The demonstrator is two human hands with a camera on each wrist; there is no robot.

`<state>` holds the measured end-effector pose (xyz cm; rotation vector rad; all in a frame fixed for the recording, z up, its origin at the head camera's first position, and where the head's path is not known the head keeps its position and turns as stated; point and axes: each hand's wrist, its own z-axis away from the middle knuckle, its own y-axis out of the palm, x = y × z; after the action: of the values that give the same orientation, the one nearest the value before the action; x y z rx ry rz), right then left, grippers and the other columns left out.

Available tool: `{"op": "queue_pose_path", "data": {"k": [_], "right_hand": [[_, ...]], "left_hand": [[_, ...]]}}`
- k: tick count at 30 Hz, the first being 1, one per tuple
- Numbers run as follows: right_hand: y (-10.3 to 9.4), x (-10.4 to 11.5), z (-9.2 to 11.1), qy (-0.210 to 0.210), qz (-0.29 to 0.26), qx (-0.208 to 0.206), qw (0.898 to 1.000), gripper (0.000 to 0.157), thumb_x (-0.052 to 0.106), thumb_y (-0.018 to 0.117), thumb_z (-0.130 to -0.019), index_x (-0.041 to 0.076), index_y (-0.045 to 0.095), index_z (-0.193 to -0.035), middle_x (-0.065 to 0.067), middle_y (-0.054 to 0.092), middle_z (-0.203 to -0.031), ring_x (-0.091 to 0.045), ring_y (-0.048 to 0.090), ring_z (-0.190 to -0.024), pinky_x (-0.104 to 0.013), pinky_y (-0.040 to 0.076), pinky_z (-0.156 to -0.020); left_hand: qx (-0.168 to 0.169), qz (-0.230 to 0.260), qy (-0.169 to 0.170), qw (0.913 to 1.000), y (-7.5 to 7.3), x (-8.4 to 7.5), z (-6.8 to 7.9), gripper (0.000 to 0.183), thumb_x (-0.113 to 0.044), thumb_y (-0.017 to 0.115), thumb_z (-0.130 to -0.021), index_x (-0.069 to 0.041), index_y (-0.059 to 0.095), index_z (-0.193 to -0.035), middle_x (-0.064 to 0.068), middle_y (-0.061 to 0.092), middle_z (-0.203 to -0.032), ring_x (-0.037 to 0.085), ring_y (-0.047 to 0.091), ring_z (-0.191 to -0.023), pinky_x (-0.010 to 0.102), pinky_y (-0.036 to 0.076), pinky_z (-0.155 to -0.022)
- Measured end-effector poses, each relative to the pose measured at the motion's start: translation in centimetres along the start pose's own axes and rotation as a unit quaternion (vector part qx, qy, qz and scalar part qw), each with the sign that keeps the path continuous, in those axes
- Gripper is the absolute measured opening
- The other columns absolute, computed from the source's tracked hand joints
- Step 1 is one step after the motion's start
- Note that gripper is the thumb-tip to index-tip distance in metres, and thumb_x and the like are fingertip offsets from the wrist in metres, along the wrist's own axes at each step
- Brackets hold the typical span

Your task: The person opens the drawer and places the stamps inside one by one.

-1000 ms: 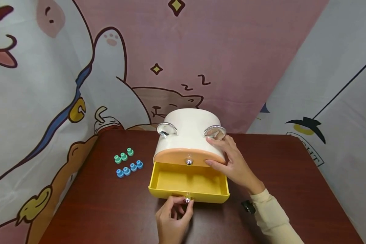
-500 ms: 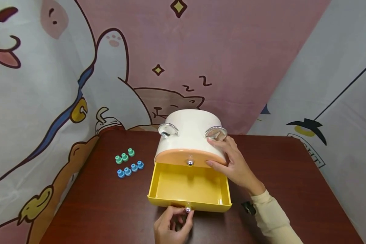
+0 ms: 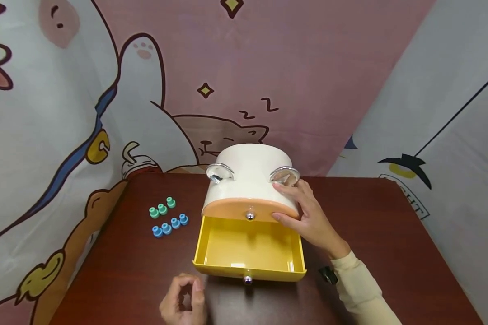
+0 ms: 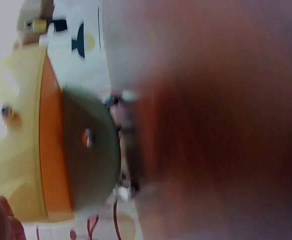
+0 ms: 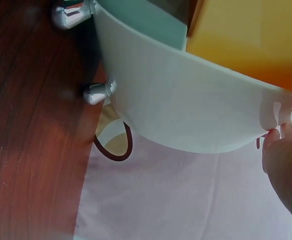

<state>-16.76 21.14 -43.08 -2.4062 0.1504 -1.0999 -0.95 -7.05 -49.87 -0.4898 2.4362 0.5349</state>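
Note:
A white rounded drawer box [image 3: 256, 158] stands mid-table with two silver ear-like rings on top. Its orange upper drawer [image 3: 223, 208] is closed. The yellow lower drawer [image 3: 250, 250] is pulled far out, with nothing inside, and its round silver knob [image 3: 248, 280] faces front. My right hand [image 3: 309, 216] holds the box's right side, thumb on the orange front and a finger beside the right ear ring. My left hand [image 3: 184, 300] is off the knob, left of the drawer's front corner, with fingers loosely curled and holding nothing. The left wrist view is blurred.
Three green stepped pegs [image 3: 162, 208] stand in a row on the dark red-brown table [image 3: 118, 271], left of the box. Several blue ones [image 3: 171, 225] line up in front of them. A printed cartoon cloth [image 3: 301, 67] hangs behind. A small black device [image 3: 328, 275] is near the right wrist.
The yellow drawer has slid farther out toward me. My left hand has let go of its knob and moved left. My right hand keeps its hold on the box.

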Motion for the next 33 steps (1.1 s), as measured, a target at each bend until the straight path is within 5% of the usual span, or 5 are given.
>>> {"op": "queue_pose_path", "data": {"k": [5, 11, 23, 30, 33], "right_hand": [[-0.3, 0.0, 0.2, 0.012, 0.007, -0.002, 1.000, 0.079, 0.000, 0.093, -0.082, 0.017, 0.063, -0.153, -0.004, 0.057, -0.144, -0.024, 0.044, -0.130, -0.035, 0.039, -0.105], [-0.5, -0.1, 0.6, 0.015, 0.015, 0.000, 1.000, 0.079, 0.001, 0.093, -0.083, 0.018, 0.063, -0.154, -0.003, 0.057, -0.141, -0.023, 0.044, -0.128, -0.035, 0.039, -0.102], [-0.1, 0.0, 0.2, 0.021, 0.005, 0.008, 1.000, 0.079, -0.007, 0.092, -0.079, 0.008, 0.062, -0.152, -0.014, 0.054, -0.151, -0.029, 0.042, -0.136, -0.036, 0.035, -0.111], [0.1, 0.0, -0.2, 0.015, 0.008, 0.004, 1.000, 0.078, -0.007, 0.091, -0.080, 0.008, 0.063, -0.151, -0.014, 0.054, -0.150, -0.029, 0.043, -0.136, -0.037, 0.035, -0.111], [0.0, -0.1, -0.2, 0.003, 0.009, 0.004, 1.000, 0.078, -0.001, 0.093, -0.081, 0.014, 0.063, -0.152, -0.008, 0.055, -0.151, -0.028, 0.044, -0.136, -0.037, 0.035, -0.111]], "left_hand": [[-0.052, -0.042, -0.049, 0.9965, -1.7, 1.3, -1.7, 0.010, 0.024, 0.056, -0.082, 0.025, 0.055, -0.092, 0.008, 0.065, -0.083, 0.008, 0.058, -0.069, 0.012, 0.045, -0.057], [-0.011, -0.163, -0.170, 0.9719, -4.4, 2.7, -4.9, 0.012, 0.018, 0.066, -0.096, 0.019, 0.063, -0.108, 0.004, 0.064, -0.092, 0.009, 0.060, -0.077, 0.011, 0.047, -0.059], [0.105, -0.312, -0.275, 0.9032, -8.9, 5.8, -10.2, 0.013, -0.005, 0.077, -0.099, -0.005, 0.076, -0.112, 0.006, 0.066, -0.084, 0.013, 0.056, -0.072, 0.019, 0.043, -0.060], [0.187, -0.397, -0.326, 0.8374, -10.2, 7.5, -11.7, 0.027, -0.020, 0.078, -0.100, -0.008, 0.073, -0.124, 0.010, 0.068, -0.092, 0.021, 0.058, -0.081, 0.028, 0.044, -0.062], [0.212, -0.418, -0.324, 0.8222, -10.5, 8.2, -12.0, 0.029, -0.017, 0.080, -0.098, -0.006, 0.072, -0.124, 0.012, 0.068, -0.090, 0.025, 0.060, -0.082, 0.034, 0.045, -0.065]]}}
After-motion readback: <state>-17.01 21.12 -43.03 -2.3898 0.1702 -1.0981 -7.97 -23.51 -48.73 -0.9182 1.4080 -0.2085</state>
